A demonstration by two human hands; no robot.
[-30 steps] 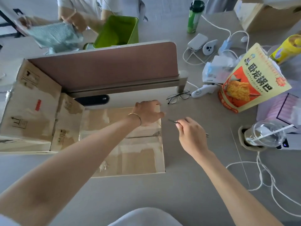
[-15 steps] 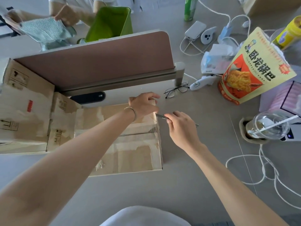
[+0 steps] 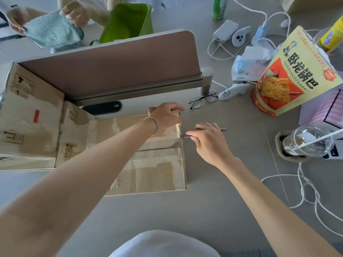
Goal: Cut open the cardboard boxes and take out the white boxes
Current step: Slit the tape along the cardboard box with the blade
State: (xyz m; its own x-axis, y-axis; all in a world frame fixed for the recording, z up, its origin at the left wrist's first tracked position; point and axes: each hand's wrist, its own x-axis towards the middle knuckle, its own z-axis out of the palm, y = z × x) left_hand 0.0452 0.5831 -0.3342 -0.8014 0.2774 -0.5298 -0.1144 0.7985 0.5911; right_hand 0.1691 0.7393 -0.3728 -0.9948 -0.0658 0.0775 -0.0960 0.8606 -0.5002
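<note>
A flat taped cardboard box [image 3: 152, 175] lies on the grey table before me. My left hand [image 3: 167, 115] grips its far right corner, fingers curled over the edge. My right hand [image 3: 207, 143] pinches a thin metal blade [image 3: 222, 130], whose tip touches the box's right edge at the tape seam. Two more cardboard boxes [image 3: 29, 117] stand to the left, one tall and one smaller [image 3: 72, 130]. No white box is visible.
A brown desk divider [image 3: 111, 60] stands behind the box. Glasses [image 3: 203, 100], a yellow snack bag [image 3: 293, 75], chargers and white cables [image 3: 306, 190], and a clear cup [image 3: 311, 143] crowd the right. Another person holds a cloth [image 3: 50, 32] beside a green bin [image 3: 128, 21].
My right hand has moved left with the blade until its tip meets the box's right edge. My left hand has shifted to grip the far right corner.
</note>
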